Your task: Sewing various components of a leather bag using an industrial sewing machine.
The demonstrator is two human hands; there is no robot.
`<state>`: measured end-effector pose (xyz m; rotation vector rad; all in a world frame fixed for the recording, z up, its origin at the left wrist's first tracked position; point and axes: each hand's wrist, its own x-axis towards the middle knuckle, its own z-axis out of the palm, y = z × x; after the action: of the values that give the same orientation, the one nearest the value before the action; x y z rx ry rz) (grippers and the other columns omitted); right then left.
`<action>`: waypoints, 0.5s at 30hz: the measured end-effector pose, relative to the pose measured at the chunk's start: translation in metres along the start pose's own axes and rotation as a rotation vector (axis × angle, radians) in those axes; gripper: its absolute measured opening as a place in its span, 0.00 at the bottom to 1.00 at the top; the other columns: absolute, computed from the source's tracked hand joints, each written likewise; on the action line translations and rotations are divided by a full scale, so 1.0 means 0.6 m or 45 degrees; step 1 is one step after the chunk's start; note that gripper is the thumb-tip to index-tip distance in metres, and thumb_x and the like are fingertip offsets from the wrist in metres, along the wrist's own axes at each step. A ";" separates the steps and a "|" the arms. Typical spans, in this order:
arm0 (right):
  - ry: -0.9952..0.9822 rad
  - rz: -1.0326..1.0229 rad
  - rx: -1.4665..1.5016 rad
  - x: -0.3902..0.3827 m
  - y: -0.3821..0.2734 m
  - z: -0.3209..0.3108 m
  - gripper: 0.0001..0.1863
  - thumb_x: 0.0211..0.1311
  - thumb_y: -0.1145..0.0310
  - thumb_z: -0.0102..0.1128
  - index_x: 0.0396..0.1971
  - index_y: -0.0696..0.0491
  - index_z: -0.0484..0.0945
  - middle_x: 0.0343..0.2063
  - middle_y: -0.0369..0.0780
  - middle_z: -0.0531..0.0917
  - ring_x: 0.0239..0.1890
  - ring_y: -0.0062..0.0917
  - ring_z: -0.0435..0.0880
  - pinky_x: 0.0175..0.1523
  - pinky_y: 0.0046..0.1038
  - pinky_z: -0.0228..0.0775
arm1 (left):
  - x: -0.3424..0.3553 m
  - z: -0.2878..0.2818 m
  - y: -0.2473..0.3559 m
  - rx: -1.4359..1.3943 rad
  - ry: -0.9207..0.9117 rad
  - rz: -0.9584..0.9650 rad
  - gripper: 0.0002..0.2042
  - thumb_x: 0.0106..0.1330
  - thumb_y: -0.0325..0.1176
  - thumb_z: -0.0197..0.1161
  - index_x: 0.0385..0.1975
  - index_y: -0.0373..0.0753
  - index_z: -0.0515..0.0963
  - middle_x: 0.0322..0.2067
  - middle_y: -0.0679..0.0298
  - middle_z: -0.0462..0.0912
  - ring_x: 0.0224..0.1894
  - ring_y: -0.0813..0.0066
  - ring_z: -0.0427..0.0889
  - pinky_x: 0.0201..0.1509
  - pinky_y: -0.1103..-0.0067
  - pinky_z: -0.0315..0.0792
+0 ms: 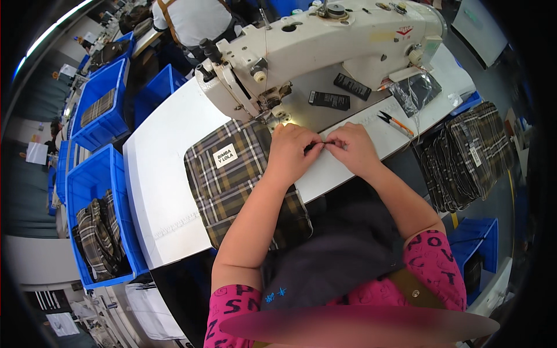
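My left hand and my right hand meet in front of the sewing machine, both with closed fingertips. Between them they pinch a small dark piece, mostly covered by the fingers, so its kind is unclear. A brown, black and white plaid fabric panel with a white label patch lies under my left forearm. Its far right corner reaches the lit needle area. Two stacks of black labels rest on the machine bed, beyond my hands.
Orange-handled thread snips and a dark clear-wrapped packet lie right on the white table. Plaid pieces are piled beyond its right edge. Blue bins with plaid pieces stand left. A person in white sits beyond.
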<state>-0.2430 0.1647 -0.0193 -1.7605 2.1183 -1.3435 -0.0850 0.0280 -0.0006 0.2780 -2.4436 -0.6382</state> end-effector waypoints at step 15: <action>-0.172 -0.088 -0.104 0.004 -0.006 0.002 0.05 0.55 0.68 0.72 0.26 0.51 0.84 0.22 0.34 0.82 0.31 0.33 0.80 0.45 0.38 0.69 | -0.042 -0.091 -0.011 -0.187 0.001 -0.563 0.06 0.65 0.31 0.73 0.36 0.37 0.85 0.35 0.62 0.85 0.37 0.69 0.81 0.43 0.74 0.76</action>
<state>-0.2400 0.1622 -0.0167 -1.9130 2.0863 -1.1320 -0.0324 0.0099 0.0223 0.7693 -2.3311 -0.9977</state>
